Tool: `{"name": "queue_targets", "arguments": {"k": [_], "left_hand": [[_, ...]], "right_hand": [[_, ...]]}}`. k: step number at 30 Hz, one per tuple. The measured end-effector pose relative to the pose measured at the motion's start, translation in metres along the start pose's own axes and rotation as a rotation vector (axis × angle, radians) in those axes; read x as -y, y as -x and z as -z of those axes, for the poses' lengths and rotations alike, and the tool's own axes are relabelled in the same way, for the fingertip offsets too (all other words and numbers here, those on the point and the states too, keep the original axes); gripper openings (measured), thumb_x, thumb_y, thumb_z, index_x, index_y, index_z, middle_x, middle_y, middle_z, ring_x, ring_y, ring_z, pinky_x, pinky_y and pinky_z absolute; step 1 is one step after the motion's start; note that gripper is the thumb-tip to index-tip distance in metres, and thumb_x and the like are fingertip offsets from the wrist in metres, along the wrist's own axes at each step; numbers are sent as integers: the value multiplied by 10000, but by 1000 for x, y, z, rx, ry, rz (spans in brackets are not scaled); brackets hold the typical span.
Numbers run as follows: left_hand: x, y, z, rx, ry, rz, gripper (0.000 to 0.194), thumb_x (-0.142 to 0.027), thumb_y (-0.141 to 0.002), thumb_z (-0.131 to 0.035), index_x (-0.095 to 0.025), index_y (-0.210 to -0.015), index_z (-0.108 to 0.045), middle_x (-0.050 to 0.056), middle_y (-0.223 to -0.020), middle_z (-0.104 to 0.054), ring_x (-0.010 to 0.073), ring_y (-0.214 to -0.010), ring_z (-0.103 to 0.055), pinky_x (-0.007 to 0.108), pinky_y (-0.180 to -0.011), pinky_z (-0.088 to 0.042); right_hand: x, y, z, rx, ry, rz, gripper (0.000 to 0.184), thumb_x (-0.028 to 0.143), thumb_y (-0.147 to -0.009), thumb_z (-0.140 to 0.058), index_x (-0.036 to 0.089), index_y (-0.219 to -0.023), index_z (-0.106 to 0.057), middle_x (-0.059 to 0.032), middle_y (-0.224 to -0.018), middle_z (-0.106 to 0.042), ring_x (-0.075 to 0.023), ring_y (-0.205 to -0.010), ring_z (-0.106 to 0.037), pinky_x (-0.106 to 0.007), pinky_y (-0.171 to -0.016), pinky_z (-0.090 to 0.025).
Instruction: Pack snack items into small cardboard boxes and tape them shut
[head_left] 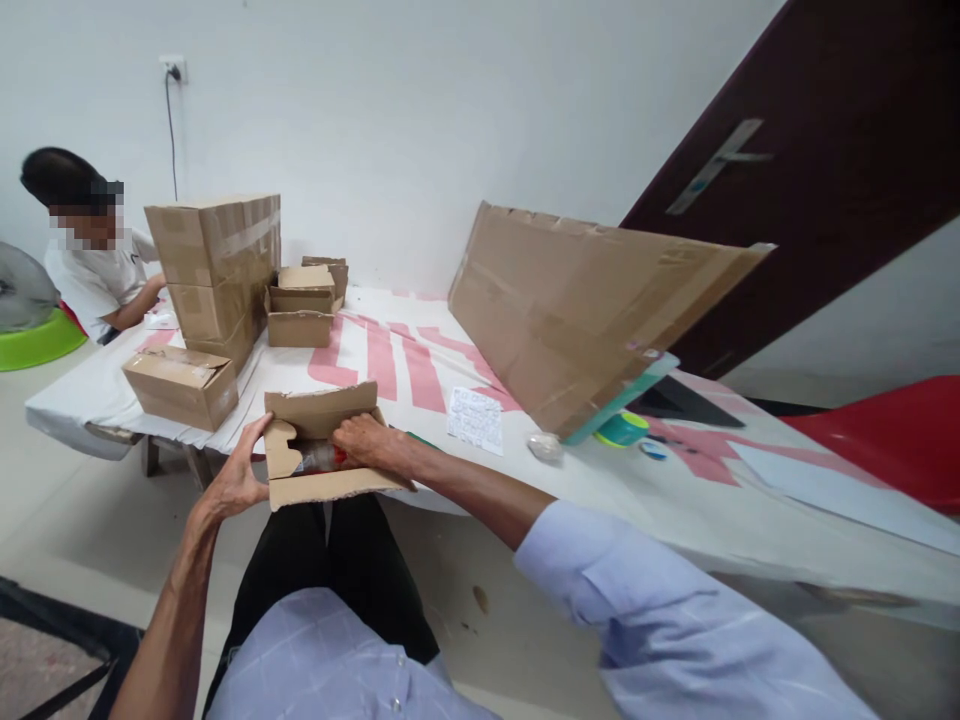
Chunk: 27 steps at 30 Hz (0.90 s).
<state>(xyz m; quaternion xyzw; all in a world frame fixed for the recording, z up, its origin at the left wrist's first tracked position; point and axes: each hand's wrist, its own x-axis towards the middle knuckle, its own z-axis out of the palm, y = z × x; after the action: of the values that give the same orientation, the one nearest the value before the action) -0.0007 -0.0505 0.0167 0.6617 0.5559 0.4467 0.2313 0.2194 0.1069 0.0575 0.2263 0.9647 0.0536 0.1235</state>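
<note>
A small open cardboard box (330, 487) rests at the table's near edge, flaps folded outward. My left hand (238, 475) grips its left end, thumb at the upper corner and fingers beneath. Reaching in from the right, my right hand (369, 443) is inside the box with its fingers curled. A bit of something red (340, 456) shows beside those fingers; what they hold is mostly hidden. Something clear and shiny (316, 460) lies within the box near the notched left flap.
A closed carton (180, 388) and stacked taped cartons (217, 260) stand left, with open boxes (300, 328) behind. A large cardboard sheet (592, 310) leans at right. Near it lie a paper sheet (475, 420), a clear bundle (545, 447) and green tape (624, 428). Another person (101, 270) sits far left.
</note>
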Motion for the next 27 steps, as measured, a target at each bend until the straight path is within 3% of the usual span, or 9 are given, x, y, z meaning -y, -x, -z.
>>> {"name": "queue_targets", "arguments": {"k": [8,13,20,23,27], "left_hand": [[1,0,-2,20,-32,-19,1130,-346,-708,-909,-238,-1660,-312,201,-1668,-340,431,-1536,-385,518,-1120,-541],[6,-5,-2,8,25,-16,1121,-302,-696,-897,-259,-1661,-328,197,-1666,-366,413,-1499,-450,487,-1108,-550],[4,-47,8,54,53,-46,1209,-332,-649,-922,-221,-1666,-278,238,-1679,-356,443,-1499,-457,516,-1098,-546],[-5,-67,15,73,25,-82,1222,-280,-657,-888,-212,-1681,-224,236,-1698,-339,430,-1520,-438,520,-1128,-525],[-11,-80,19,51,-21,-175,1250,-189,-607,-862,-190,-1686,-233,205,-1698,-360,410,-1566,-368,542,-1290,-346]], "right_hand": [[9,10,6,12,-18,14,232,153,-945,-663,92,-1134,-784,-197,-1118,-787,-303,-1043,-752,-329,-845,-516],[-1,21,26,-10,-137,-18,262,249,-883,-703,126,-1098,-789,-177,-1104,-789,-295,-995,-744,-298,-739,-469],[-34,38,74,-43,-392,-64,145,277,-784,-696,188,-889,-743,-53,-889,-738,-197,-839,-644,-253,-609,-367],[-48,38,80,-75,-516,-60,66,232,-742,-669,187,-786,-687,17,-712,-623,-135,-679,-529,-254,-559,-303],[-64,36,77,-128,-785,63,50,216,-702,-646,167,-709,-658,64,-631,-533,-90,-605,-432,-248,-554,-283]]}}
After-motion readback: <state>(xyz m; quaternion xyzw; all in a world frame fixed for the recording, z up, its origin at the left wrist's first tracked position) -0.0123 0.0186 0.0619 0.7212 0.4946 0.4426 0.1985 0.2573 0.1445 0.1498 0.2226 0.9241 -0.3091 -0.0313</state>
